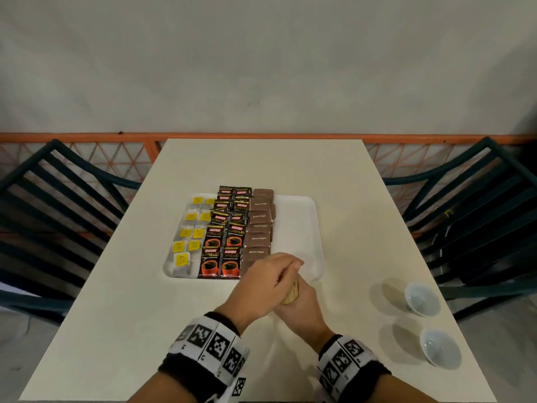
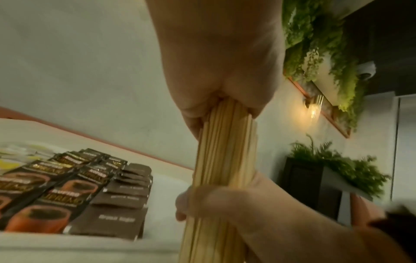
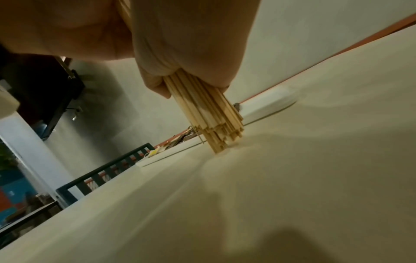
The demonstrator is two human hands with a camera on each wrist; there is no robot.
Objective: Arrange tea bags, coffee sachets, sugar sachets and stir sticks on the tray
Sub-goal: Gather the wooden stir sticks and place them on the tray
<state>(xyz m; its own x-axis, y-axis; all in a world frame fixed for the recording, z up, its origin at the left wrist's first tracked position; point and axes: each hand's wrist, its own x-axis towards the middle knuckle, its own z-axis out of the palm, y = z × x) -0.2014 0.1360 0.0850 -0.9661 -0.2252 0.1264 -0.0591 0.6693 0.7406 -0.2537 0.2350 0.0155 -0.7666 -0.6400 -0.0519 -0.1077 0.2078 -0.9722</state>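
A white tray (image 1: 299, 222) lies mid-table. It holds two columns of yellow-tagged tea bags (image 1: 189, 237) on the left, black coffee sachets (image 1: 229, 237) in the middle and brown sugar sachets (image 1: 260, 225) beside them; its right part is bare. Just in front of the tray's near edge, both hands hold a bundle of wooden stir sticks (image 1: 290, 295) upright. My left hand (image 1: 270, 277) grips the top of the bundle and my right hand (image 1: 302, 306) grips lower down. In the right wrist view the stick ends (image 3: 216, 142) touch the tabletop.
Two small white cups (image 1: 421, 299) (image 1: 440, 347) stand near the table's right edge. Dark slatted chairs sit on the left (image 1: 58, 199) and on the right (image 1: 479, 213). An orange rail and a wall run behind the table's far edge.
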